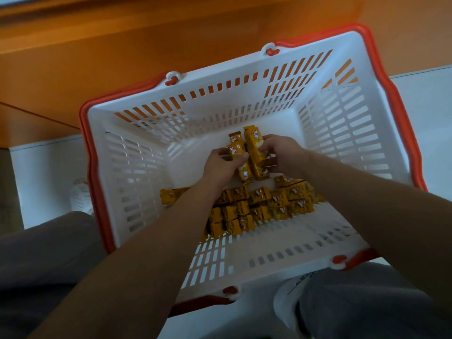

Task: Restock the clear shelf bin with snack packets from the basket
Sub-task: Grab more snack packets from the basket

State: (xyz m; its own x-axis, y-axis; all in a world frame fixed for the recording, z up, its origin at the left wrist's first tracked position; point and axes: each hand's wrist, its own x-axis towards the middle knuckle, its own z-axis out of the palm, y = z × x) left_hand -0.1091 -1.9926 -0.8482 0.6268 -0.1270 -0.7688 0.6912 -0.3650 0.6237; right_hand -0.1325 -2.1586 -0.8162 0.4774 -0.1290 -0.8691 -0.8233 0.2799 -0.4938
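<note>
A broad orange wooden surface [151,45] fills the top of the view, with a pale white floor [428,99] showing beside and below it. On that floor sits a large white slotted plastic basket with an orange-red rim and folded handles [137,152], seen from above and tilted slightly clockwise in the frame. The person's legs in dark grey trousers [44,265] flank the basket's near edge, one on each side. Two bare forearms reach down into the basket from the bottom of the view. Across the basket floor, toward the near side, lies a loose heap of small yellow snack packets with a cartoon print [259,204], most lying flat and touching one another, with one stray packet off to the left end of the heap. Above that heap, near the middle of the basket, both hands meet around a raised bundle of the same yellow packets [247,152], stacked lengthwise and standing clear of the pile. The left hand [220,165] is closed on the left side of the bundle, thumb pressed across a packet's face. The right hand [281,152] is closed on the right side, fingers curled over the taller packets. How many packets the bundle holds is unclear because of blur.
</note>
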